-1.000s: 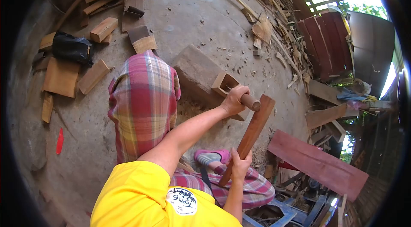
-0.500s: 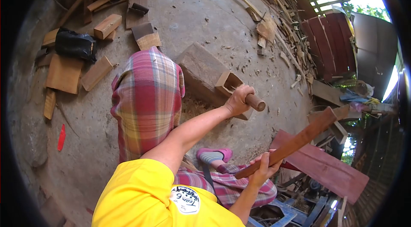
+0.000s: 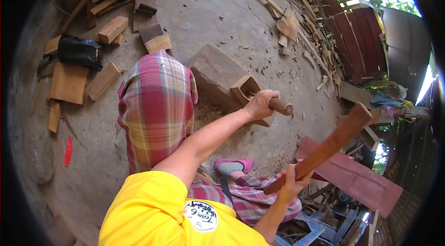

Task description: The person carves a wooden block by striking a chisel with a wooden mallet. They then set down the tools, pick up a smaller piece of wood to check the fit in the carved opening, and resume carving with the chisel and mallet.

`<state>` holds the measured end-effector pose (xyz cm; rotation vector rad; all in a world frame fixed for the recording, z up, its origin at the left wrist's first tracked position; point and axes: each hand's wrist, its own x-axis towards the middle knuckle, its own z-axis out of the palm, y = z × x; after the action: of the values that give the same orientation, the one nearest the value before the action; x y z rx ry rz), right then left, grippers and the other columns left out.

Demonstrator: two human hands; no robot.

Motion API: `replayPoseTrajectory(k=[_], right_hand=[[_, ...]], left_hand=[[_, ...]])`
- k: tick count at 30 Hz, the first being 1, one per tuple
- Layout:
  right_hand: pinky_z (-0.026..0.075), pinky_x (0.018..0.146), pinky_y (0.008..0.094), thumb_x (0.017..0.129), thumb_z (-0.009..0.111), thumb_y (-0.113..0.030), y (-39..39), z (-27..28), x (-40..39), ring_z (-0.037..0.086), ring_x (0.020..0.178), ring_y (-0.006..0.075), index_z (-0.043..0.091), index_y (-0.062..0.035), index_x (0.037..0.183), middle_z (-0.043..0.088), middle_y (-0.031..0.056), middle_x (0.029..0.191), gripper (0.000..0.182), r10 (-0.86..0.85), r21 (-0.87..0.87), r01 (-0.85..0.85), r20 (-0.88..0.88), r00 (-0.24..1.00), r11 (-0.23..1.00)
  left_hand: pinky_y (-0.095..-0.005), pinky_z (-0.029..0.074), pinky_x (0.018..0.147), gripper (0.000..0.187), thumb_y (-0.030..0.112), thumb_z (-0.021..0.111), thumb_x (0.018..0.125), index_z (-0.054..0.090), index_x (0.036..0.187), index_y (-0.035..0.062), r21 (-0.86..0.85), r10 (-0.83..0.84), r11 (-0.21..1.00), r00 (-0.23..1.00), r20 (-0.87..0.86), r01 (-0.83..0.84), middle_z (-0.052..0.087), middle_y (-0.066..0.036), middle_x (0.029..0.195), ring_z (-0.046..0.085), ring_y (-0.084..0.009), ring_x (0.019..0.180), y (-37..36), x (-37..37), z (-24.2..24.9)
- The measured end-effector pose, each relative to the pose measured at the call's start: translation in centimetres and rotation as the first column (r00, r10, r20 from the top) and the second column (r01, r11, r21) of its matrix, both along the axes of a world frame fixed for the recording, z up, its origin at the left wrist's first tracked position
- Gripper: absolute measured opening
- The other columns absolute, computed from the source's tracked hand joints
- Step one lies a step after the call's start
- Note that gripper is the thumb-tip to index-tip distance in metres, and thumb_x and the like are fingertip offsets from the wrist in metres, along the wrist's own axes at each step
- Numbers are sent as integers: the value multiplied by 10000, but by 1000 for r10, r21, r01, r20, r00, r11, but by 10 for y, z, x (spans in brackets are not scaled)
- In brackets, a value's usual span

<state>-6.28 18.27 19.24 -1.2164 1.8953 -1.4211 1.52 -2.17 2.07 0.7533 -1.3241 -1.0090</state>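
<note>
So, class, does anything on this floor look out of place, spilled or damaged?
The red object looks oddest: bright and unlike the wood pieces nearby, it lies loose on the floor; I cannot tell what it is. Wood shavings are scattered near the pink shoe, but that seems normal for woodwork.

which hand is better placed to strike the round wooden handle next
Likely the right: the right hand holds a wooden bar, clear of the round wooden handle, while the left hand is already wrapped around that handle.
</note>
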Motion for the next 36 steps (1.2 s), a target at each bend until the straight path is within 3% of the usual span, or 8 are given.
replayPoseTrajectory(k=[3,5,7,10,19,25,34,36], right_hand=[[499,498,250,834,699,-93,1,-16,5,549,558,116,467,-63,1136,529,41,780,382,-7,-71,1,-85,996,997],[488,516,266,788,746,-58,7,-53,1,551,549,132,441,16,1199,546,71,838,517,-77,125,85,-70,995,988],[468,501,253,778,766,-70,10,-84,-15,553,547,131,465,15,1215,545,64,821,537,92,329,-53,-105,990,943],[458,488,248,777,767,-70,6,-51,4,558,567,126,488,-3,1228,551,60,817,535,-10,386,6,8,1000,923],[513,500,260,830,699,-99,-4,-20,15,545,562,121,472,-52,1152,535,48,823,396,-60,-43,57,-71,996,997],[443,494,255,787,761,-77,5,-73,-9,543,583,113,467,8,1246,541,34,815,552,-2,379,10,-21,1000,925],[475,464,250,844,699,-93,-6,-29,0,546,544,112,475,-74,1102,541,32,741,342,-75,-101,75,6,997,992],[472,462,251,833,710,-93,3,-77,-20,542,526,113,476,-70,1094,545,30,738,352,-13,108,20,-70,997,994]], left_hand=[[-434,439,688,207,24,672,658,519,793,59,-6,83,997,996,-14,-83,569,-146,768,562,-383,795,5,-2,-5],[-436,434,689,217,20,670,648,517,795,63,-25,105,994,994,-18,-106,563,-144,764,558,-381,789,8,-5,-7],[-438,430,690,227,17,668,638,514,797,66,-47,126,991,992,-21,-127,557,-142,760,554,-379,783,10,-9,-8],[-428,414,689,288,-35,636,600,499,836,57,-93,103,991,993,50,-99,537,-144,774,529,-375,795,9,-10,-11],[-437,432,690,264,-14,661,625,505,820,71,-56,148,987,986,-77,-152,552,-136,776,555,-376,818,5,-12,-8],[-411,442,710,305,-62,629,608,490,855,52,-38,105,994,994,-23,-106,545,-147,816,549,-373,844,-2,-10,-16],[-444,438,674,217,-13,640,655,496,804,49,-3,58,998,998,-35,-58,566,-164,754,571,-392,802,2,-2,-3],[-440,437,671,219,-15,640,652,498,807,49,-7,68,998,997,-35,-68,565,-163,752,572,-390,802,3,-5,-7]])
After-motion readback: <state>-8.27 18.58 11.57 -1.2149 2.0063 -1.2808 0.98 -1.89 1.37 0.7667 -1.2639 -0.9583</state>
